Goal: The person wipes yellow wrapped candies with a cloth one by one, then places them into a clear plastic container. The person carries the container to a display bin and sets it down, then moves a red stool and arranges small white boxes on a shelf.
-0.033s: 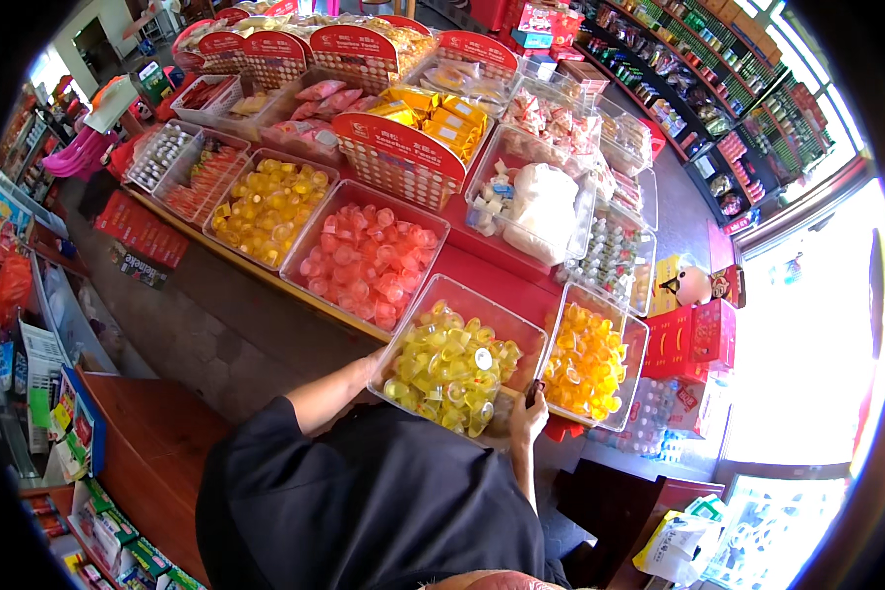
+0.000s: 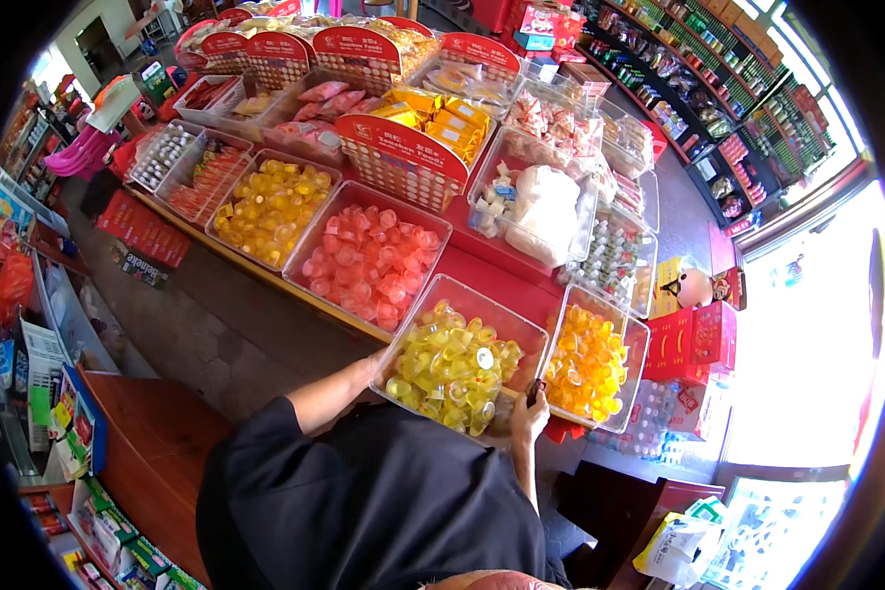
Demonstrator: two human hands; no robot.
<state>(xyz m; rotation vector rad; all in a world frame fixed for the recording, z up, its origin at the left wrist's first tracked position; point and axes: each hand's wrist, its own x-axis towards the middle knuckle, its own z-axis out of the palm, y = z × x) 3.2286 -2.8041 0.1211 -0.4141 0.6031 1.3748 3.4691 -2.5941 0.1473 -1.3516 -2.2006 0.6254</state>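
A clear plastic bin [image 2: 492,313] full of yellow jelly cups [image 2: 447,369] sits tilted at the near edge of a red display stand. My left hand [image 2: 377,371] grips its near left corner. At the near right corner, my right hand [image 2: 531,411] holds the rim, fingers curled over it. Both forearms reach out from my black shirt [image 2: 383,501]. Just right of it stands a bin of orange jelly cups [image 2: 588,364], touching the held bin's side.
Further left stand a bin of pink jelly cups [image 2: 369,261] and another yellow one [image 2: 270,202]. Behind them are trays of wrapped sweets [image 2: 541,211]. Red boxes [image 2: 693,339] are stacked at the right. A wooden counter [image 2: 157,442] lies at my left, and shop shelves [image 2: 728,88] run far right.
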